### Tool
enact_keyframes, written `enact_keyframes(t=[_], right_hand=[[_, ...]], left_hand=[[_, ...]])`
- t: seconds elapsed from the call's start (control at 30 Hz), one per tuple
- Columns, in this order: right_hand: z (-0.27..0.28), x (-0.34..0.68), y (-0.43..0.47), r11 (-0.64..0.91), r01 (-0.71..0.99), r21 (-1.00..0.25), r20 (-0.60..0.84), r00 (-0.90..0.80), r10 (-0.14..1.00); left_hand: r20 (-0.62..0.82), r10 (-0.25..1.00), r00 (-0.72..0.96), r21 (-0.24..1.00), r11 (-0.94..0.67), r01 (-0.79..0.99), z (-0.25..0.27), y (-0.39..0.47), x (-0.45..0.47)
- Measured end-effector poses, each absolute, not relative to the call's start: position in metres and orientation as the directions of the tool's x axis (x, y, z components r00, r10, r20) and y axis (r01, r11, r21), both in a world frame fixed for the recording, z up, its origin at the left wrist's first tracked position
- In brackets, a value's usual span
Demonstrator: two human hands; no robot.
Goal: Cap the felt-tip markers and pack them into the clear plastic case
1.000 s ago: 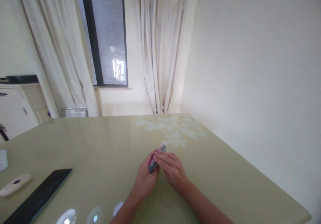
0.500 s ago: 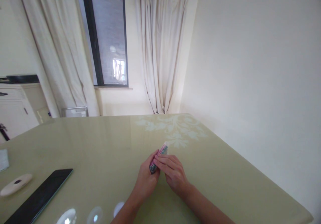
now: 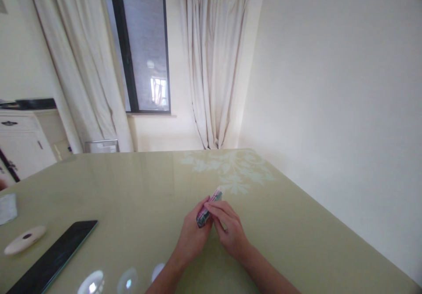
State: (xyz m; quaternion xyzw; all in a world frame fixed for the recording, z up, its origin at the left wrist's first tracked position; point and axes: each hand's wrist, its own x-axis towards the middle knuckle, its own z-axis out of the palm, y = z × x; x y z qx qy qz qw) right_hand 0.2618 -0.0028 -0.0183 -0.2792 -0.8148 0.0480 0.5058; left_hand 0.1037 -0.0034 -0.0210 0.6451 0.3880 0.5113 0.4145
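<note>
My left hand (image 3: 194, 232) is wrapped round a small pink-and-green packet (image 3: 211, 207), which is tilted with its far end pointing up and to the right. The packet looks shiny, and its exact kind is too small to make out. Against its right side, the fingertips of my right hand (image 3: 232, 230) are pinched together at the edge, with a small gap behind the fingers. Both hands are just above the pale green table (image 3: 138, 188), near its middle. My palms hide the lower part of the packet.
A dark tablet-like slab (image 3: 54, 256) lies at the lower left, beside an oval cream object (image 3: 25, 240) with a dark spot. A whitish folded piece (image 3: 8, 208) rests at the left edge. The wall (image 3: 346, 131) runs along the table's right side.
My right fingers have shifted slightly and bent, drawing together at the packet's edge. My left hand keeps its hold. The whole view has moved a little to the left.
</note>
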Motion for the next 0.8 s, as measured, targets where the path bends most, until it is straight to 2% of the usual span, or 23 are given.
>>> enact_keyframes(t=[0.2, 0.5, 0.8], right_hand=[[-0.016, 0.266, -0.004, 0.841, 0.435, -0.322, 0.779, -0.383, 0.497], [-0.015, 0.271, -0.003, 0.837, 0.469, -0.282, 0.785, -0.389, 0.482], [-0.010, 0.274, -0.004, 0.870, 0.478, -0.124, 0.788, -0.485, 0.379]], left_hand=[[0.352, 0.923, 0.154, 0.933, -0.359, 0.024, -0.025, -0.004, 0.106], [0.382, 0.921, 0.076, 0.916, -0.388, 0.102, -0.018, -0.013, 0.109], [0.364, 0.926, 0.097, 0.923, -0.373, 0.093, -0.019, -0.013, 0.112]])
